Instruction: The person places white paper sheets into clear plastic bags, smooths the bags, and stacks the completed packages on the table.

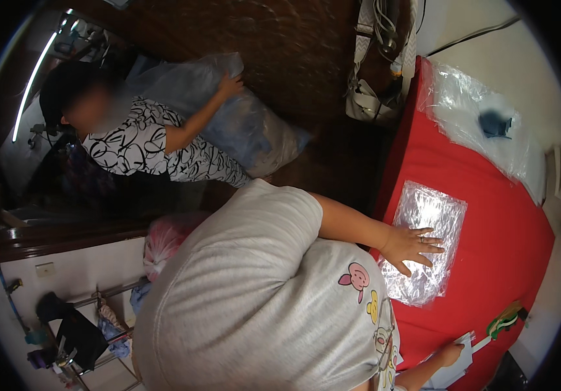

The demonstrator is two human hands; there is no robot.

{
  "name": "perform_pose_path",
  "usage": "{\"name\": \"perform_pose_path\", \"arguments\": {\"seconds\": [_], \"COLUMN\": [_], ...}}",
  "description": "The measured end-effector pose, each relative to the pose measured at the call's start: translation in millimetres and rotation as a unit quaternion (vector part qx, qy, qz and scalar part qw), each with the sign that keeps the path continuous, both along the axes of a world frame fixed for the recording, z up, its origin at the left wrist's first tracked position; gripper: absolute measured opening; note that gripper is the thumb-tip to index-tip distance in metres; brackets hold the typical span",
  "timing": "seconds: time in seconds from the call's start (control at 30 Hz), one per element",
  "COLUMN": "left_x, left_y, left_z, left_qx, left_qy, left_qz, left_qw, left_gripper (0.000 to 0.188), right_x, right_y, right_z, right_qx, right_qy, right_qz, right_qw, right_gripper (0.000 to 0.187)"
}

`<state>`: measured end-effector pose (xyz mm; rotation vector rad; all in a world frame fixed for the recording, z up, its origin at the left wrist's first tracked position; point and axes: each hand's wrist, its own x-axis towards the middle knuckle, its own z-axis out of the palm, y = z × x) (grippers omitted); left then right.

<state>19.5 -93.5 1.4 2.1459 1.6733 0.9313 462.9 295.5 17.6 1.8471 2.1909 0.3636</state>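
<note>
Resting my spread left hand [414, 247] on one clear plastic packet [427, 208].
On the red counter [505, 221] beneath, its long axis crosses my fingers; my right hand [448, 356] pinches white paper [456, 373].

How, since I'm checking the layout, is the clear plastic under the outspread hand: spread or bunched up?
Spread, though wrinkled: the clear plastic lies as a rough rectangle on the red cloth, under the left hand.

The red-draped table [502, 221] carries a flat clear plastic sheet [433, 203]. Looser clear plastic sheeting [453, 98] and a green-and-yellow item [504, 320] lie near its edges.
</note>
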Motion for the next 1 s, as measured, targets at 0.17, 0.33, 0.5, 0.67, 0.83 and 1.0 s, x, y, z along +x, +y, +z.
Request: {"name": "perform_pose_path", "arguments": {"seconds": [0.17,0.33,0.5,0.67,0.83,1.0], "left_x": [-29.1,-65.6,-87.8,-101.2,-101.2,-81.4], "left_y": [-27.0,-43.8,-27.4,-58.5,-84.0,-101.6], "left_z": [11.5,44.7,15.1,18.2,46.9,96.1], "left_qx": [-0.060,-0.146,-0.135,-0.101,-0.097,-0.099], "left_qy": [-0.063,-0.210,-0.085,-0.129,-0.140,-0.249], "left_qz": [0.030,0.092,0.024,0.088,0.113,0.256], "left_qw": [0.996,0.962,0.987,0.983,0.979,0.929], "left_gripper": [0.058,0.048,0.041,0.038,0.034,0.025], "right_x": [11.9,86.2,95.7,13.7,53.5,-42.3], "right_y": [-6.9,24.6,15.0,-14.4,-20.0,-64.9], "right_z": [-5.2,39.4,15.1,-36.9,-32.3,119.6], "right_qx": [0.067,0.237,-0.081,-0.050,0.120,0.259], "right_qy": [0.115,0.198,0.418,0.316,0.248,0.499], "right_qz": [-0.090,-0.063,-0.229,-0.172,-0.116,0.119], "right_qw": [0.987,0.949,0.875,0.932,0.954,0.819], "right_gripper": [0.037,0.031,0.031,0.029,0.028,0.024]}}
